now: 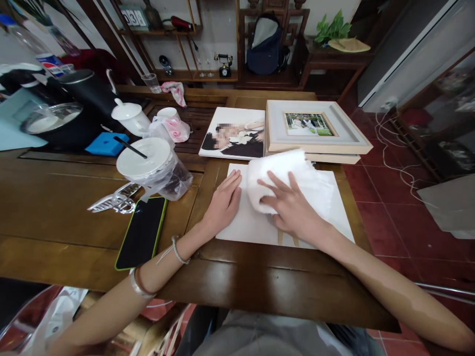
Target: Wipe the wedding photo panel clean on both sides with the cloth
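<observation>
A white panel (237, 228) lies flat on the wooden table in front of me, with tan strips showing near its front edge. My right hand (287, 202) presses a folded white cloth (315, 185) onto it, fingers spread over the fabric. At the panel's left edge rests my left hand (224, 201), fingers stretched out and holding nothing. Just behind the panel are a photo print (233, 136) of people and a pale framed photo (319, 143) lying on another frame. The cloth covers part of the panel.
Left on the table (67, 198) are a phone (143, 235), a silver metal tool (115, 199), a lidded cup with a straw (146, 160), a blue block (107, 143) and a white teapot (130, 117). Shelves and a backpack (264, 47) stand behind; cables (386, 153) lie on the right floor.
</observation>
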A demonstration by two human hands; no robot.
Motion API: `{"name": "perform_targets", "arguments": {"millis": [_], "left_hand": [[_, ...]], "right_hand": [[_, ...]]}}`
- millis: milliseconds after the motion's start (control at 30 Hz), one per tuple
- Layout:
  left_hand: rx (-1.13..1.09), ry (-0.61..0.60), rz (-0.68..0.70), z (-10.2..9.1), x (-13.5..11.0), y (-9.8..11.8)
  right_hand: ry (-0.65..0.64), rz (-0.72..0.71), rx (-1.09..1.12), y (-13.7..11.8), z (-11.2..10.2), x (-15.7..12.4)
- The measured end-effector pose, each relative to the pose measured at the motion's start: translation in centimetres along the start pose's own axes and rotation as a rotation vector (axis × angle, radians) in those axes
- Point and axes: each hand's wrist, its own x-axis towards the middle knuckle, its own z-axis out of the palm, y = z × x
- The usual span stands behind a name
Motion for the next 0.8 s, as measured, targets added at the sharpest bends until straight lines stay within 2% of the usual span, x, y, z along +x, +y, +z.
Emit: {"name": "perform_targets", "arguments": {"millis": [133,267,367,433,500,567,700,800], "left_hand": [[-0.006,-0.002,0.003,0.0,-0.1,-0.1],[-0.012,-0.005,0.011,0.0,-0.1,-0.1],[0.008,-0.007,0.018,0.0,0.0,-0.1],[0.026,-0.020,0.019,0.0,0.0,-0.1],[0.041,-0.038,0.019,-0.1,0.1,0.0],[0.047,-0.044,0.020,-0.1,0.1,0.1],[0.047,-0.037,0.015,0.0,0.0,0.0],[0.045,-0.041,0.000,0.0,0.1,0.0]], "right_hand": [[-0.076,-0.148,0.102,-2.0,0.0,-2.8],[-0.113,-0.218,0.234,-3.9,-0.8,-6.0],[-0.204,-0.268,0.329,-4.0,-2.5,-7.5],[-0.251,-0.267,0.384,-3.2,-3.7,-8.0],[-0.261,-0.226,0.418,-1.7,-4.5,-7.9],[-0.210,-0.147,0.416,0.1,-4.7,-7.4],[-0.032,0.033,0.350,3.1,-3.6,-4.9],[0.041,0.099,0.340,3.2,-2.6,-2.4]]}}
